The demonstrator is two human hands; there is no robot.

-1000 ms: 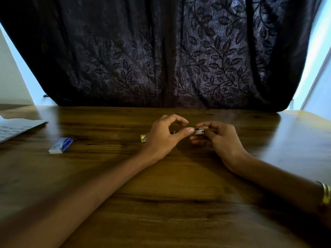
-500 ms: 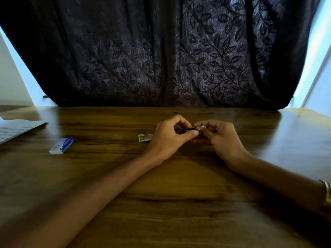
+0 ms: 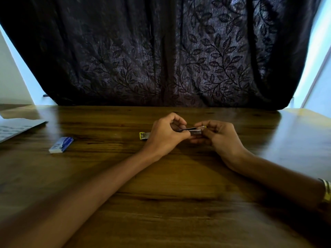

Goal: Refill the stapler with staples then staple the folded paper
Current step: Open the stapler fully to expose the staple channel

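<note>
Item 1: small metal stapler with yellow ends (image 3: 194,131), lying lengthwise along the middle of the wooden table (image 3: 179,194), nearer its far edge than its near edge. Its yellow-tipped left end shows past the left hand; its top arm appears raised slightly over the metal channel at the right end.

Item 2: left hand (image 3: 165,135), fingers curled, thumb and fingertips pinching the stapler's middle.

Item 3: right hand (image 3: 221,138), fingers curled round the stapler's right end, gripping it. A pale band sits on that wrist at the table's right edge.

Item 4: small blue-and-white rectangular staple box (image 3: 61,144), flat on the table towards the left edge, well apart from the hands.

Item 5: white printed sheet of paper (image 3: 16,127), at the far left edge, partly out of view.

Item 6: dark leaf-patterned curtain (image 3: 161,51), hanging behind the table's far edge.
</note>
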